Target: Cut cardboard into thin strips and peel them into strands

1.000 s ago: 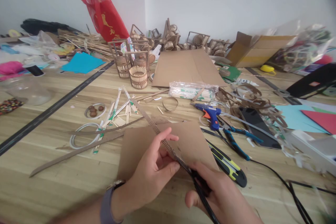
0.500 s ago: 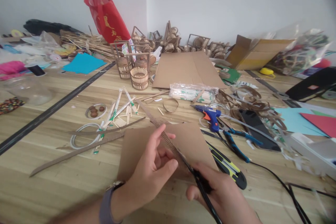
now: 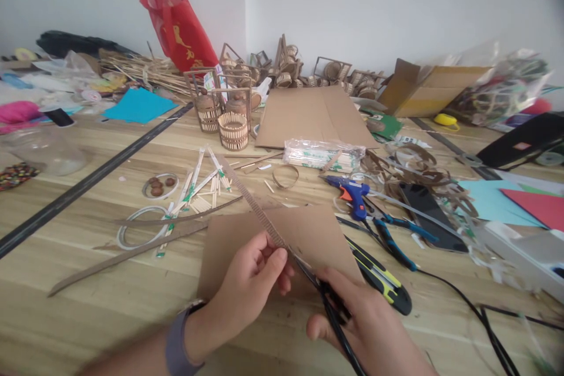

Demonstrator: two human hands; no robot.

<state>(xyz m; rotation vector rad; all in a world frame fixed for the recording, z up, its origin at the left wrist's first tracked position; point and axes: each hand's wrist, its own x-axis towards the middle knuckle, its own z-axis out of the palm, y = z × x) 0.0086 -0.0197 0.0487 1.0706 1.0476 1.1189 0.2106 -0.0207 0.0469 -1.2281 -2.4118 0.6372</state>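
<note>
My left hand (image 3: 255,273) pinches a long corrugated cardboard strip (image 3: 258,208) between thumb and fingers. The strip slants up and to the left, over a square cardboard sheet (image 3: 308,226). In my right hand (image 3: 356,311) is a pair of black scissors (image 3: 319,285), its fingers wrapped round the handles. The scissor blades reach the near end of the strip, just right of my left fingertips. Two more brown strips, one of them a long strip (image 3: 127,255), lie to the left.
A blue glue gun (image 3: 355,194), pliers (image 3: 392,244), a green-and-black cutter (image 3: 379,276) and a phone (image 3: 432,217) lie right. Small stick-sided buckets (image 3: 233,131) stand behind. Left are short sticks (image 3: 200,202) and a white tape ring (image 3: 123,235).
The fingers of my left hand, spread before, have closed on the strip. The strip's far end has shifted left and up. My right hand and the scissors have moved slightly left.
</note>
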